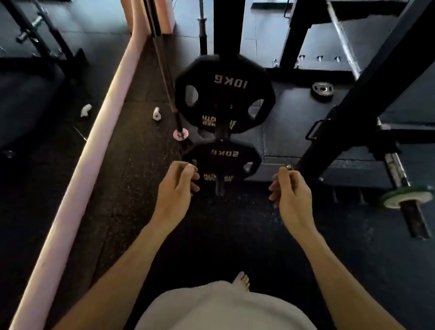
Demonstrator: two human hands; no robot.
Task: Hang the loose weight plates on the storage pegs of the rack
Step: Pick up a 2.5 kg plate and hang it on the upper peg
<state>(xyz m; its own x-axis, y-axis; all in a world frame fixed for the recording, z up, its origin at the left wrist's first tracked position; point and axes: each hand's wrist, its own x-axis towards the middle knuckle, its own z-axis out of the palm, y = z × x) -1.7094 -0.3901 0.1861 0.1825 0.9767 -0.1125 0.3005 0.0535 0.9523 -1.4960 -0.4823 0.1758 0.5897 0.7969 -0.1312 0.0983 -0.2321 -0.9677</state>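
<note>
A black 10KG plate [225,93] hangs on an upper peg of the black rack upright [227,12]. Below it a black 20KG plate [222,160] hangs on a lower peg whose end [219,188] sticks out toward me. My left hand [178,184] hovers by that plate's left edge with loosely curled fingers; I cannot tell whether it touches. My right hand [292,196] is off to the plate's right, also loosely curled and holding nothing. A small loose plate [322,90] lies flat on the platform behind the rack.
A barbell end with a green plate [407,197] juts out at the right, beside a second black upright [356,99]. A bar [203,26] leans behind the rack. A pink wall edge [95,149] and mirror run along the left. White scraps [157,113] lie on the rubber floor.
</note>
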